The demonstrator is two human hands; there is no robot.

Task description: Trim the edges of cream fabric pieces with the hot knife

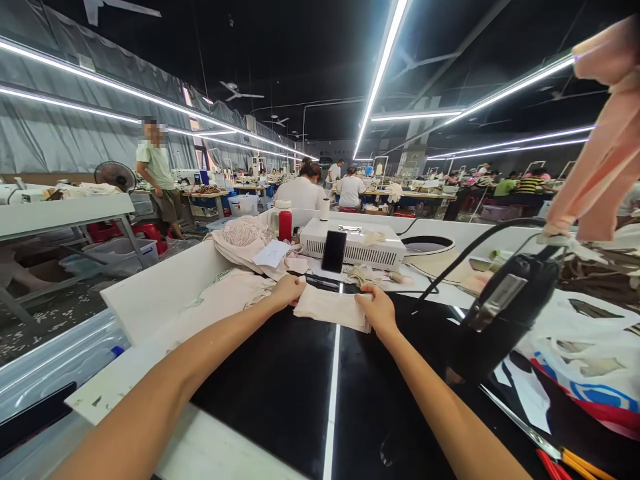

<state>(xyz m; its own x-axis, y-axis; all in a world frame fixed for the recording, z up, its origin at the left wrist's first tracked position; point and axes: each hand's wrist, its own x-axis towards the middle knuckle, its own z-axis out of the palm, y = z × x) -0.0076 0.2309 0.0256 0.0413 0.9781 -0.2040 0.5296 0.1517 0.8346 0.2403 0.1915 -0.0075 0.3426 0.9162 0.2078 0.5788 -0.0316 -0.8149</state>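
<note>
A stack of cream fabric pieces [330,307] spans the gap between my two hands, over the glossy black tabletop [270,387]. My left hand [289,291] pinches its left edge, fingers closed. At the right edge my right hand [377,310] grips it, thumb on top and fingers mostly hidden beneath. Just behind the stack lie a dark pen-like item [323,283] and a phone [335,251] propped upright against a white slotted box [365,243]. More pale fabric [225,300] is spread to the left of my left hand.
A black machine head [510,313] wrapped with pink cloth strips [595,153] stands on the right. Scissors [530,430] and a plastic bag [590,360] lie near it. A red bottle [285,225] and piled fabric [245,240] are at the back left. Several people work farther off.
</note>
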